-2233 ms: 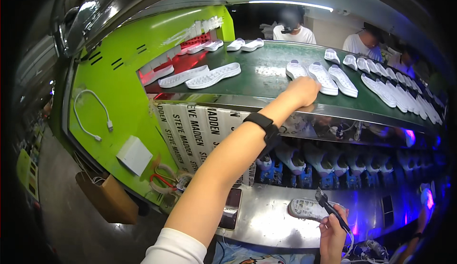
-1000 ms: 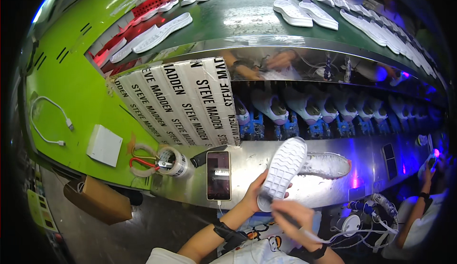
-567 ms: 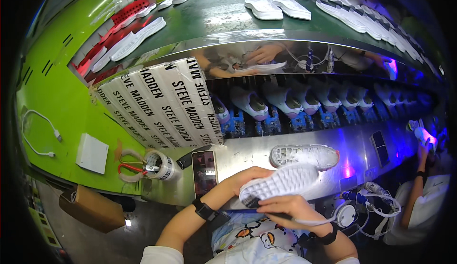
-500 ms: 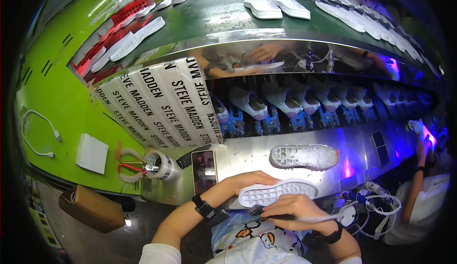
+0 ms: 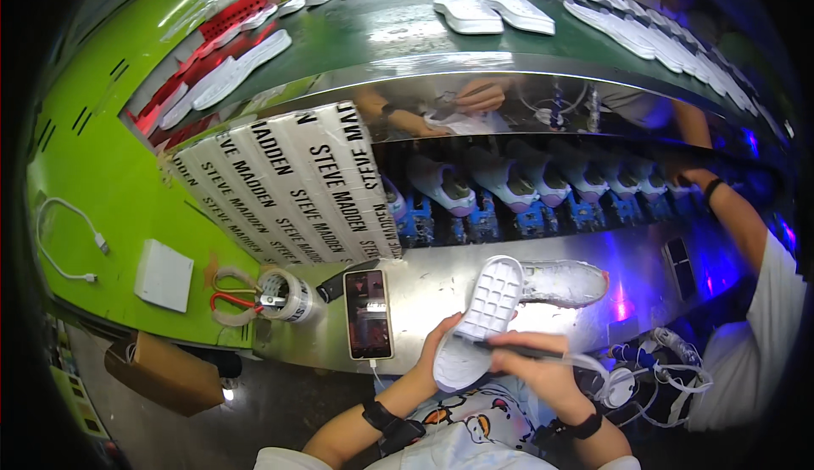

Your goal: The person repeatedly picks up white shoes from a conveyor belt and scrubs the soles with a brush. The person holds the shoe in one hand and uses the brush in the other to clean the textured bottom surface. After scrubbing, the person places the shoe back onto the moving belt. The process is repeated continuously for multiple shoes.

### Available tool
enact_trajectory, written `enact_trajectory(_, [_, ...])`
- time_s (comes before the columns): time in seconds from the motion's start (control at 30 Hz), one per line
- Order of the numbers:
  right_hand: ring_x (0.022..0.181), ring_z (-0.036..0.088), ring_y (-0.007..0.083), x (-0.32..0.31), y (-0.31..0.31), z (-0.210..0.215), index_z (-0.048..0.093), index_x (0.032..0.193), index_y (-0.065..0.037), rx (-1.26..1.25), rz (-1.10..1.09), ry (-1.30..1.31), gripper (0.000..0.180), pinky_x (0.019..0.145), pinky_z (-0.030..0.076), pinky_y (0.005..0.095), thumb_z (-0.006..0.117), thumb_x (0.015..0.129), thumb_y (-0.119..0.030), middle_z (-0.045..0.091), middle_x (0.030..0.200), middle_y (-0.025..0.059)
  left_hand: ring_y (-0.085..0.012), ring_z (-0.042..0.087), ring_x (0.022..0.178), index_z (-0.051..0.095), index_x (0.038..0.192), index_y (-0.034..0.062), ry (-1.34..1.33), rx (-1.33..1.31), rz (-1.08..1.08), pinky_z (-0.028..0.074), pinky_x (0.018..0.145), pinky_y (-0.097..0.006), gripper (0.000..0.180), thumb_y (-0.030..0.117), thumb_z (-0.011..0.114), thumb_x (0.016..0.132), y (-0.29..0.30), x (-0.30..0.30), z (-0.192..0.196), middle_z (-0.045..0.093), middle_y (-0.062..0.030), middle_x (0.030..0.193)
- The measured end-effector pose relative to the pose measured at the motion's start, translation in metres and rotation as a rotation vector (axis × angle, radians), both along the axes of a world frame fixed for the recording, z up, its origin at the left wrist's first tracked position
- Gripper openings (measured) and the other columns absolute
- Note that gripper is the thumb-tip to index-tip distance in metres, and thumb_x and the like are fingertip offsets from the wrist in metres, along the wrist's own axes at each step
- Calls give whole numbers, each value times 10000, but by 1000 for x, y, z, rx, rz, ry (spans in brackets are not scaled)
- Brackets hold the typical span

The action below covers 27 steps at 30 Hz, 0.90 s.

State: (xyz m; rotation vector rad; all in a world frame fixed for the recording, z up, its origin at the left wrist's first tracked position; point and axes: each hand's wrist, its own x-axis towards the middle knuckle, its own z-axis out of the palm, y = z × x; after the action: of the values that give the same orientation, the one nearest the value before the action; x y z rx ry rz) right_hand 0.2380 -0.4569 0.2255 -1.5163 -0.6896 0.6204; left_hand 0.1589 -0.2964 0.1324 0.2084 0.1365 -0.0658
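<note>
Lower centre of the frame: the left hand [image 5: 434, 353] cupped the heel end of a white shoe sole [image 5: 482, 317], fingers curled around its edge, the sole tilted upward with its gridded inner face toward the camera. The right hand [image 5: 534, 367] lay just right of it, fingers closed around a thin dark pen-like tool [image 5: 527, 350] whose tip rested on the lower part of the sole; a pale cord trailed from the tool toward the right.

Just behind the sole, a finished white shoe [image 5: 564, 282] lay on its side on the steel bench [image 5: 424, 288]. Left of the hands, a phone [image 5: 368, 313] with a lit screen lay flat on the bench, and farther left stood a roll of clear tape [image 5: 287, 294] beside red-handled scissors [image 5: 233, 299].

Upper frame: more white soles [image 5: 487, 11] rode the green conveyor belt [image 5: 373, 38]. Centre right: white shoes on blue fixtures [image 5: 543, 211] stood in a row under the belt. Right edge: another person's arm [image 5: 738, 216] reached toward that row.
</note>
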Motion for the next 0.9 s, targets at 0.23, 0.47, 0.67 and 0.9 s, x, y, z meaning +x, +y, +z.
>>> enact_trajectory(0.23, [786,685,246,-30,22,-14,701,955,-37,184,71,-540,233,727,528,305,699,724,-12,693,883,135,-316,502,1110,298,1434,45,-255,-390,55,442,966,-436,641,401,441,921,3,22,-16,441,-171,1373])
enact_trajectory(0.47, [814,681,183,-38,19,-11,679,993,23,204,238,-531,165,714,544,299,639,847,-43,691,918,171,-324,471,1196,289,1420,-24,-210,-288,80,416,1013,-442,677,390,433,904,20,23,1,416,-207,1380])
enact_trajectory(0.67, [718,676,146,-16,17,-8,689,960,37,141,259,-11,176,643,533,243,555,919,-70,690,852,121,-338,526,1172,333,1395,-39,-181,66,84,480,955,-450,635,362,408,908,33,24,19,452,-235,1348])
enact_trajectory(0.9, [709,684,199,5,9,-1,679,937,43,224,421,-490,144,665,550,267,574,872,-30,685,893,151,-360,614,1034,399,1339,-82,-69,180,-259,482,943,-422,625,286,482,839,44,32,38,554,-272,1225])
